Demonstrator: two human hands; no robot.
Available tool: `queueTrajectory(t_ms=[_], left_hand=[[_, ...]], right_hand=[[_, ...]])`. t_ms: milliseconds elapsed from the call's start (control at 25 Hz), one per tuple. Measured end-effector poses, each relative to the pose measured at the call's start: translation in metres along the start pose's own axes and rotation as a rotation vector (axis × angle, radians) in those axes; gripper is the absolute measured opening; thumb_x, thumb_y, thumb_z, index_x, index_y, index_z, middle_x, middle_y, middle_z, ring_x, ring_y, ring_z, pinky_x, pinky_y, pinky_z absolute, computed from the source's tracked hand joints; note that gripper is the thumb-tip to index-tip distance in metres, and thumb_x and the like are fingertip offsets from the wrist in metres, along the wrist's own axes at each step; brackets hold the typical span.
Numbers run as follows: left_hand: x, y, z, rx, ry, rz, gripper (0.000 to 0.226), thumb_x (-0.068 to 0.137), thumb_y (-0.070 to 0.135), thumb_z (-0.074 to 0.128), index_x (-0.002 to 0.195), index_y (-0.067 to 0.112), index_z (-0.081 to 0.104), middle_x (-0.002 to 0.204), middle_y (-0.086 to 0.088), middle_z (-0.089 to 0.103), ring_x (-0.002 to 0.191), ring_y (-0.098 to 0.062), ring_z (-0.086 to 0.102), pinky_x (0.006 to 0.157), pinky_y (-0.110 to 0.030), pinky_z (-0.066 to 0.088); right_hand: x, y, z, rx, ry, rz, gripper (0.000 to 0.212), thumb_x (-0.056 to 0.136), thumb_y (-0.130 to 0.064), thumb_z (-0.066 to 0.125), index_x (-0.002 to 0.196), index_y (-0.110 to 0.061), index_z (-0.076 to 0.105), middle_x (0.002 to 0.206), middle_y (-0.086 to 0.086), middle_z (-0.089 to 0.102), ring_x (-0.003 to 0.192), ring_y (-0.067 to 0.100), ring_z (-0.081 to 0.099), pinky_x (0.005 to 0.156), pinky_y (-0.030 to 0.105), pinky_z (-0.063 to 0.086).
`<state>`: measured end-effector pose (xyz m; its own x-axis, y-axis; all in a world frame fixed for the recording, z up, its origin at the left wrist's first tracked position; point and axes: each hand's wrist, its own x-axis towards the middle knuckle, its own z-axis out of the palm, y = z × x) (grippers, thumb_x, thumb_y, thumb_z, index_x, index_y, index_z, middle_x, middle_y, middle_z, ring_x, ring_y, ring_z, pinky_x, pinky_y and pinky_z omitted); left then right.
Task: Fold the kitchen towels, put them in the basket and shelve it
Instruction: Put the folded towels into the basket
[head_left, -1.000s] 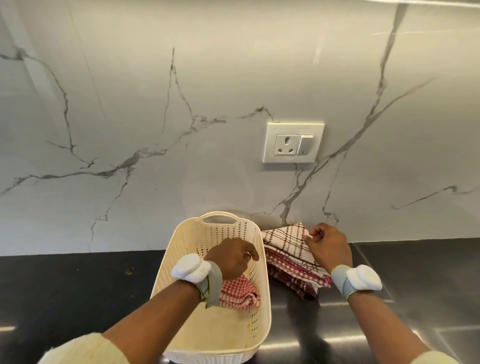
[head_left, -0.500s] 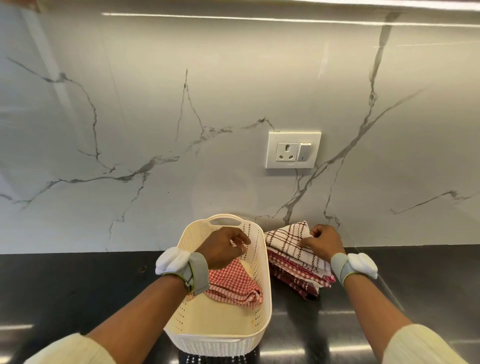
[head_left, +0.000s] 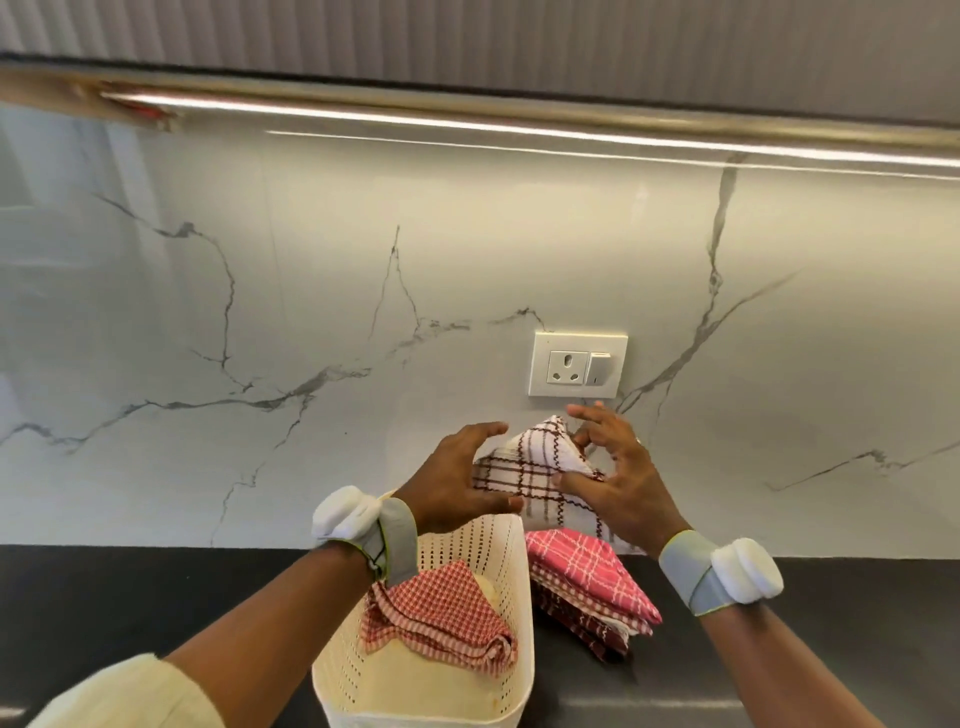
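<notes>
A folded white towel with brown checks (head_left: 530, 467) is held up in the air between both hands, above the far rim of the basket and in front of the marble wall. The left hand (head_left: 457, 483) grips its left edge with fingers curled over the top and thumb underneath; the right hand (head_left: 618, 483) pinches the right side with thumb and forefinger, its other fingers spread toward the wall socket (head_left: 577, 365). Just below the left hand sits the cream perforated basket (head_left: 519, 670), with one red-checked towel (head_left: 441, 613) lying loosely bunched in it. Below the right hand, touching the basket's right wall, a stack of remaining towels (head_left: 587, 587) rests on the dark counter (head_left: 130, 597), a pink-checked one on top. The task looks to be early on, with most towels still outside the basket. The lifted towel appears only loosely folded, so if either grip slackens during the move over the rim, the layers could fall open and need refolding. Setting it on the crumpled red towel could also leave it tilted, crowding later towels. The right forearm crosses above the stack and could brush its top towel askew.
</notes>
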<state>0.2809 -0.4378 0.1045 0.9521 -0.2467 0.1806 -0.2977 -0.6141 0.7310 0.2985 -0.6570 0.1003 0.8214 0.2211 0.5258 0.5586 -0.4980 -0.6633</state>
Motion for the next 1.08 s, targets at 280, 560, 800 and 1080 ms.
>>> queueTrajectory(t_ms=[280,560,800,1080], left_hand=[[-0.023,-0.023,-0.037,-0.261,-0.225,-0.096,0.036,0.084,0.011,0.073,0.117,0.004,0.062,0.107,-0.013,0.071,0.094,-0.023,0.071,0.082,-0.034,0.059],[-0.062,-0.076,-0.033,0.096,-0.237,-0.084,0.033,0.075,0.014,0.081,0.103,0.011,0.063,0.100,-0.003,0.068,0.091,-0.020,0.065,0.083,-0.033,0.056],[-0.070,-0.079,-0.010,0.386,-0.287,-0.016,0.036,0.079,0.025,0.078,0.107,0.019,0.057,0.113,0.003,0.063,0.096,-0.015,0.055,0.089,-0.032,0.049],[-0.066,-0.096,0.017,1.030,-0.470,0.434,0.042,0.083,0.015,0.071,0.122,0.014,0.055,0.120,-0.005,0.060,0.109,-0.025,0.053,0.095,-0.038,0.045]], right_hand=[[-0.004,-0.040,0.037,0.332,-0.264,0.195,0.034,0.075,-0.019,0.078,0.092,-0.022,0.048,0.090,0.017,0.067,0.080,0.028,0.065,0.076,0.055,0.056],[-0.041,-0.032,0.099,0.098,-0.733,0.348,0.056,0.064,-0.009,0.085,0.115,-0.016,0.061,0.111,0.003,0.069,0.103,0.020,0.064,0.095,0.040,0.051],[-0.054,-0.017,0.119,-0.258,-0.775,0.232,0.066,0.070,-0.015,0.077,0.130,-0.016,0.048,0.127,0.003,0.056,0.117,0.024,0.052,0.096,0.032,0.044],[-0.071,-0.011,0.126,-0.708,-0.889,-0.174,0.045,0.084,-0.020,0.063,0.125,-0.019,0.045,0.121,0.003,0.058,0.110,0.028,0.057,0.087,0.037,0.046]])
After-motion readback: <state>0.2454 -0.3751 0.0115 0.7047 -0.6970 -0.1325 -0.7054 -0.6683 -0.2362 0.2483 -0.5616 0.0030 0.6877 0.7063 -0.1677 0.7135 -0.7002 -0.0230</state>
